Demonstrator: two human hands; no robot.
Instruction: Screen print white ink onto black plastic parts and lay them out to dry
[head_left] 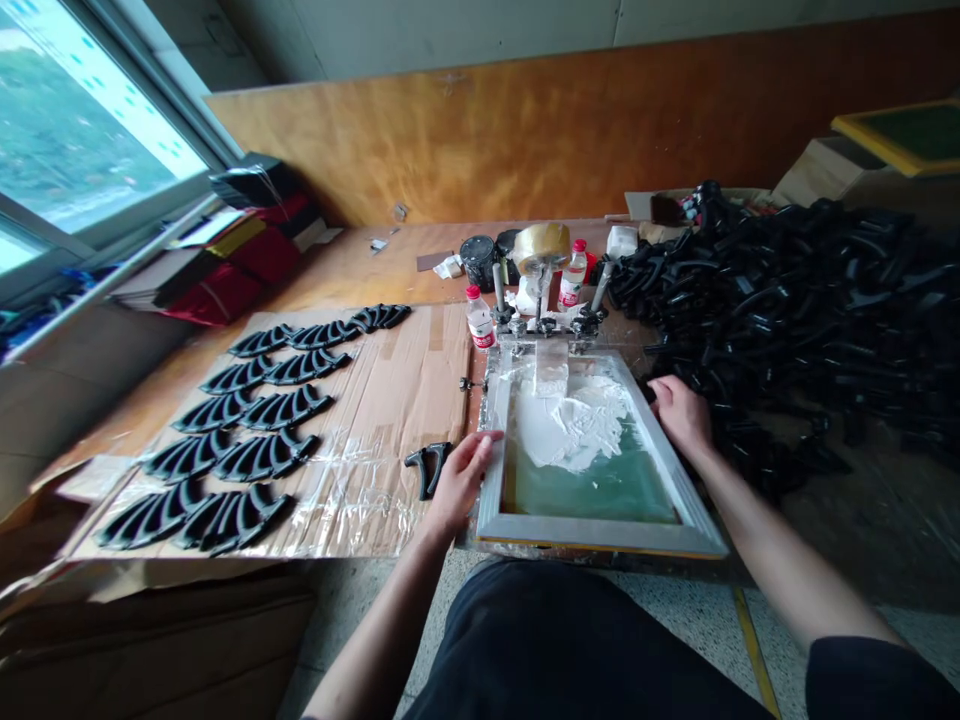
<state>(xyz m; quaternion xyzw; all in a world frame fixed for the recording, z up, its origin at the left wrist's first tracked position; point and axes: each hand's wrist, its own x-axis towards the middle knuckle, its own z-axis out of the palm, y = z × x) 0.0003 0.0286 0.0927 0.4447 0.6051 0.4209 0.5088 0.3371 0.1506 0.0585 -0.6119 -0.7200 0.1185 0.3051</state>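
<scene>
Metal frame (600, 533), grey, is set dead centre, hinged end at 12 o'clock. White paste (540, 430) is heaped on the green mesh (592, 498) from about 11 to 1 o'clock; near half mostly uncovered. Left rail is met by the left hand (459, 482) at 9 o'clock: fingers loosely curled, tips at the rail; whether it is pinched can't be told. Right hand (684, 415) is bent just beside the right rail at 2 o'clock, fingertips by the black pile (780, 290); anything pinched there can't be made out. One black part (429, 472) lies just outside the left hand on the cardboard (375, 430).

Handling, as judged: rail best held by its outer edge, fingers kept off paste. Frame should be kept level so paste isn't shifted. Loose part should be kept clear of the rail.
</scene>
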